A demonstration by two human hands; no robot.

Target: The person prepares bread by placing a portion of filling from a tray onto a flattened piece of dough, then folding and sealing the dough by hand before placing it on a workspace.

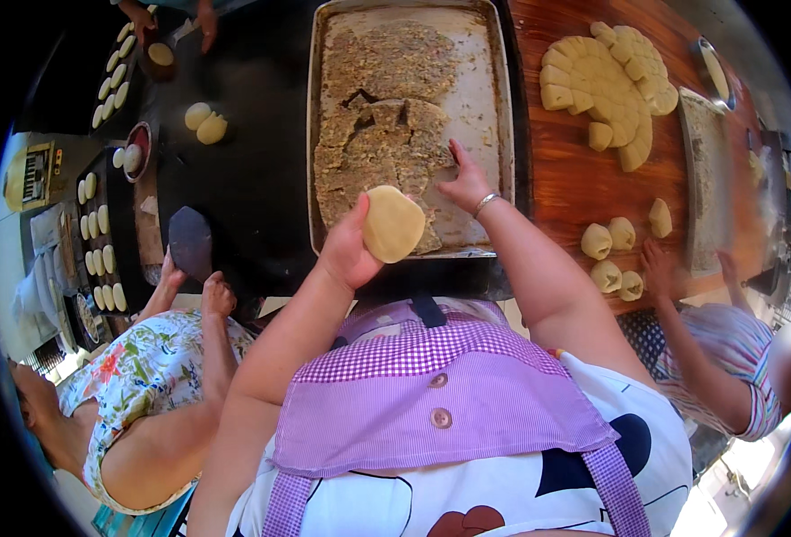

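Note:
My left hand (350, 251) grips a flat, pale disc of dough (393, 225) by its left edge, above the near end of a large metal tray (480, 98). Much of the tray's left and middle is covered by a brownish, crumbly filling (382, 134), broken into slabs with a dark gap between them. Over the right side of the tray is my right hand (467, 183), a bracelet at its wrist. Its thumb and fingers are apart near the filling's edge, and I see nothing in them.
On the wooden table at right lie a cluster of cut dough pieces (601, 80) and several dough balls (606, 242) near a co-worker's hands (659, 268). At left, another person holds a dark paddle (189, 243). Trays of oval dough pieces (97, 224) stand farther left; dough balls (205, 123) sit on the black table.

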